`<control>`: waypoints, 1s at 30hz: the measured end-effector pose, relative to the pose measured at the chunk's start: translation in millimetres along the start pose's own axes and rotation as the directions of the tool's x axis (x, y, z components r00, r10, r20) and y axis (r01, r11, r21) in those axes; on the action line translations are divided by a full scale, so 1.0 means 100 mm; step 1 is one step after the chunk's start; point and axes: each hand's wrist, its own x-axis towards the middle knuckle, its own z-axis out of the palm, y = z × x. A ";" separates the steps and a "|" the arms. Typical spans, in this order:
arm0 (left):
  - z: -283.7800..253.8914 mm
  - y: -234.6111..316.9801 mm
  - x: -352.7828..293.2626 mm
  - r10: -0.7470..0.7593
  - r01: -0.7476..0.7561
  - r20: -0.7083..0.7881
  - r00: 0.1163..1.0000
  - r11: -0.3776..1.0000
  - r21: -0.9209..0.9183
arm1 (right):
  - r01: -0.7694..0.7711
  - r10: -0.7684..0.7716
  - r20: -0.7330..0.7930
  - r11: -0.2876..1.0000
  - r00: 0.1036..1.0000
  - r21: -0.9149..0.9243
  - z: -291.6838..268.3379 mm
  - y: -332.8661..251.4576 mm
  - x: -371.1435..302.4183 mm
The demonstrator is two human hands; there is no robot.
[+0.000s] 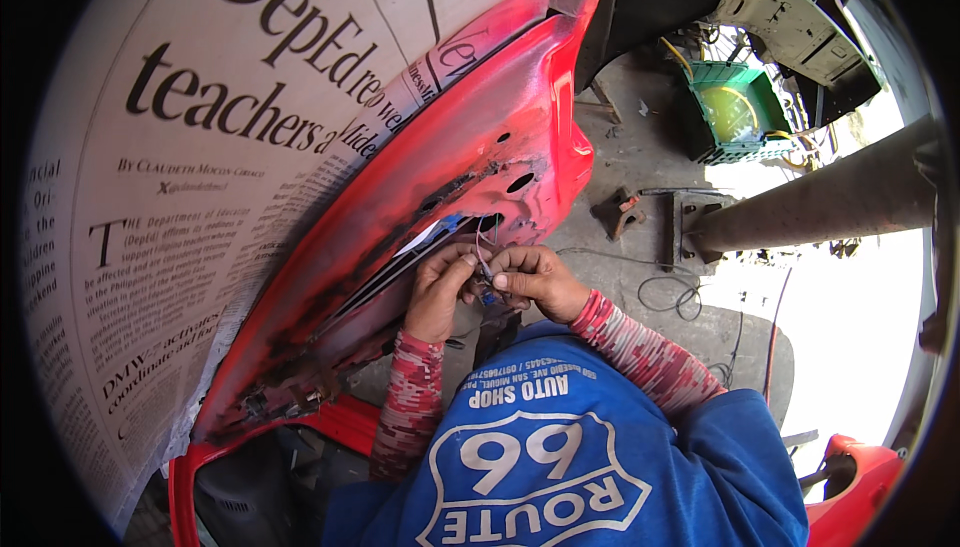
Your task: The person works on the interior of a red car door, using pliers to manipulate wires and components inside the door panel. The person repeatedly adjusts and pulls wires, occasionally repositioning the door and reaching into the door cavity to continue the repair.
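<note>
My left hand (pixel 438 292) is closed in a pinch on thin wires (pixel 479 239) that come out of a hole in a red car panel (pixel 545 117). Close beside it, my right hand (pixel 541 283) pinches the same wires between thumb and fingers. Below the fingertips a small blue piece (pixel 489 298) shows, too small to tell what it is. The panel's inner side has holes, dark smears and a long open slot next to my left hand. Both forearms wear red and white patterned sleeves.
Newspaper sheets (pixel 200 197) cover the surface on the left, along the red panel. A green crate (pixel 735 112) with a yellow hose stands at the far right, near a thick metal post (pixel 820 192). Black cable (pixel 672 294) lies looped on the concrete floor. Another red part (pixel 865 487) is at lower right.
</note>
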 end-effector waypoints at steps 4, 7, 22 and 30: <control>-0.06 0.02 -0.04 0.051 -0.052 0.063 0.997 0.999 0.016 | 0.005 -0.004 -0.023 0.999 1.000 0.044 -0.07 0.08 -0.01; -0.07 0.01 -0.05 0.084 -0.091 0.071 0.994 0.992 0.089 | 0.018 -0.020 -0.062 0.999 0.998 -0.028 -0.09 0.10 0.00; -0.03 0.08 -0.08 0.087 -0.115 0.150 0.985 0.976 0.185 | 0.049 -0.082 -0.116 0.963 0.990 -0.264 -0.02 0.06 -0.02; 0.01 0.04 -0.02 0.052 -0.074 0.141 0.989 0.985 0.158 | 0.057 -0.069 -0.079 0.988 0.995 -0.140 0.00 0.12 -0.02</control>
